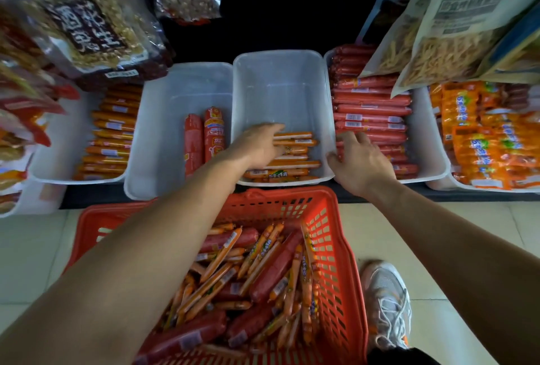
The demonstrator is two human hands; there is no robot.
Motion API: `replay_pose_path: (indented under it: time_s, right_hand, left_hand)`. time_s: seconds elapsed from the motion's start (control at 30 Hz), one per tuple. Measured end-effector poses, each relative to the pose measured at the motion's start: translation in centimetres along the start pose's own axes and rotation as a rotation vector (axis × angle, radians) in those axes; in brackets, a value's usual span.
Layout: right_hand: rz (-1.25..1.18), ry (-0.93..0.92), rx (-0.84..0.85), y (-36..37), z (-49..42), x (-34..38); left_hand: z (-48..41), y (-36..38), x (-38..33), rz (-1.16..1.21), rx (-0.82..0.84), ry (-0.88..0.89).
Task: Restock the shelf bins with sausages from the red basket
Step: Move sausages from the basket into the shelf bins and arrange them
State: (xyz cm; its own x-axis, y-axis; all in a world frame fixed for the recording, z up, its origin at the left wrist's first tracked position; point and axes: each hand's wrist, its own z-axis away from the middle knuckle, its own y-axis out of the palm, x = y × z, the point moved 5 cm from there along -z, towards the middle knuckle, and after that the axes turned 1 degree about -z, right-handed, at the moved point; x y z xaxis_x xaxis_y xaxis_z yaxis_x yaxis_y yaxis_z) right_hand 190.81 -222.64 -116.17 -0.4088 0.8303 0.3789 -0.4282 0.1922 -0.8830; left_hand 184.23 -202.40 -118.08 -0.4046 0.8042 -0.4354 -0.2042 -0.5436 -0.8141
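At mid bin (280,78): we're laying thin orange sausages (295,142) in, restock far from done.
L hand (260,145) lies flat on that stack at the bin's front, fingers straight and together, pressing, not gripping. R hand (362,160) straddles the wall btw mid bin and red-sausage bin (420,136), fingers spread, thumb on mid-bin side; can't tell if it pinches the rim. Done, our read: mid bin has only a low front stack, rear bare. Next bin left (175,87) holds just two fat red sausages (204,136). Left to do: red basket (336,247) on floor below looks approx full of loose sausages (274,268), thin orange + fat red mixed. Most work remains, esp. those two bins.
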Motion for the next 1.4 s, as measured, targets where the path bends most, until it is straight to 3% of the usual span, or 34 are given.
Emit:
replay_pose_path:
  time_s: [0.13,0.33,0.57,0.8,0.87,1.03,1.13,1.2,1.3,1.4]
  right_hand:
    - [0.248,-0.124,0.043,-3.2,2.3,5.2]
    - [0.453,-0.440,0.207,-5.6,8.0,14.0]
    - [0.406,-0.425,0.442,3.5,13.5,14.0]
    - [0.506,-0.302,0.596,15.7,14.9,8.8]
    - [0.471,-0.306,0.583,17.7,14.2,8.8]
    - [0.493,-0.590,0.485,22.1,12.6,12.8]
    - [0.580,-0.666,0.490,23.8,11.9,14.2]
    - [0.622,-0.656,0.499,24.2,11.6,14.0]
    - [0.526,-0.553,0.570,24.4,12.0,13.1]
    - [0.448,-0.566,0.603,24.5,13.0,13.1]
  left_hand:
    - [6.5,-5.0,-0.7,0.070,-0.123,0.023]
    - [18.1,-7.2,3.1,0.086,-0.173,-0.126]
    - [26.8,2.0,9.5,0.014,0.048,-0.313]
    - [27.9,12.3,14.2,-0.034,0.301,-0.415]
    - [27.1,13.5,14.7,-0.031,0.299,-0.395]
    - [25.6,15.8,15.7,-0.099,0.287,-0.424]
    - [25.6,15.8,16.6,-0.125,0.216,-0.383]
    - [25.9,15.3,17.4,-0.065,0.161,-0.352]
    - [26.1,14.5,18.3,0.015,0.126,-0.316]
    - [26.8,13.9,18.9,0.002,0.128,-0.305]
